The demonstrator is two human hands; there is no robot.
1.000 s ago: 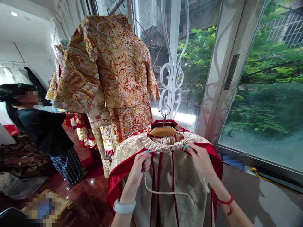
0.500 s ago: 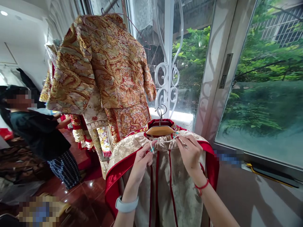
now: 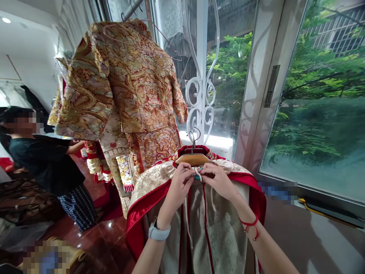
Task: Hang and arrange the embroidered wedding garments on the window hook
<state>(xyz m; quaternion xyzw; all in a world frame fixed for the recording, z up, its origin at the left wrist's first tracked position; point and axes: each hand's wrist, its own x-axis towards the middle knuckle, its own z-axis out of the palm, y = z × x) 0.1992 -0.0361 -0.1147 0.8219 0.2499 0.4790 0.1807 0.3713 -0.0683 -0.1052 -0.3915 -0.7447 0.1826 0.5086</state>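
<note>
A red and cream embroidered garment (image 3: 148, 182) hangs on a wooden hanger (image 3: 193, 159) right in front of me. Its cream lining has a gathered neck with a white drawstring (image 3: 186, 220) dangling down. My left hand (image 3: 178, 186) and my right hand (image 3: 218, 180) meet just below the hanger, fingers closed and pinching the drawstring at the gathered neck. A pale watch sits on my left wrist and a red cord on my right wrist.
A gold and red brocade jacket (image 3: 128, 83) hangs on a rail above left, with more costumes behind it. A person in a dark top (image 3: 48, 160) stands at the left, reaching toward those garments. A white scrolled window grille (image 3: 201, 95) and large glass panes (image 3: 316, 106) lie ahead and right.
My hands moved from wide apart on the gathered neck to together at its middle under the hanger. The drawstring loop that hung between them now dangles straight down.
</note>
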